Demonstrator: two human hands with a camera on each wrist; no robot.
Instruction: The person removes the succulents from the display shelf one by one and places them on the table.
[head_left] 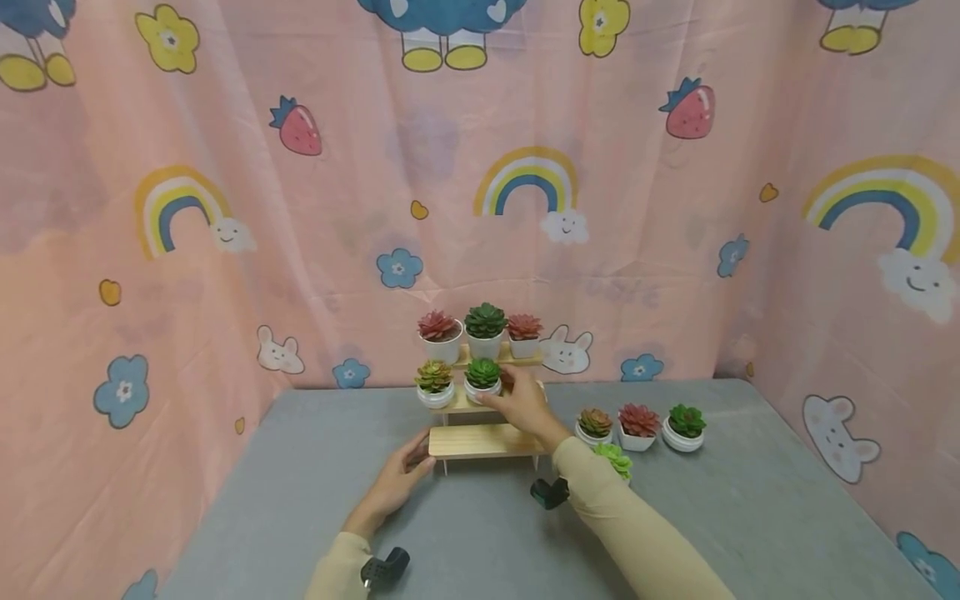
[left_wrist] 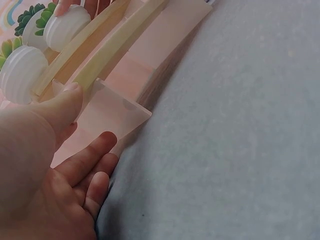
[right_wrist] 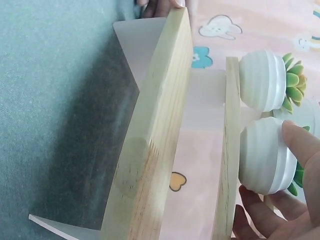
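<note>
My right hand holds a small green succulent in a ridged white pot. Its thumb and fingers are on opposite sides of the pot, whose base is right at the middle tier of a wooden stand. My left hand is at the left end of the lowest plank. The left thumb touches the plank's end, and the other fingers extend loosely beside the clear side panel. Left of the held pot stands a yellow-green succulent in a similar pot.
On the top tier are a red succulent, a dark green one and another red one. Right of the stand, several potted succulents sit on the grey table; my right sleeve partly covers a light green one. A pink curtain hangs behind.
</note>
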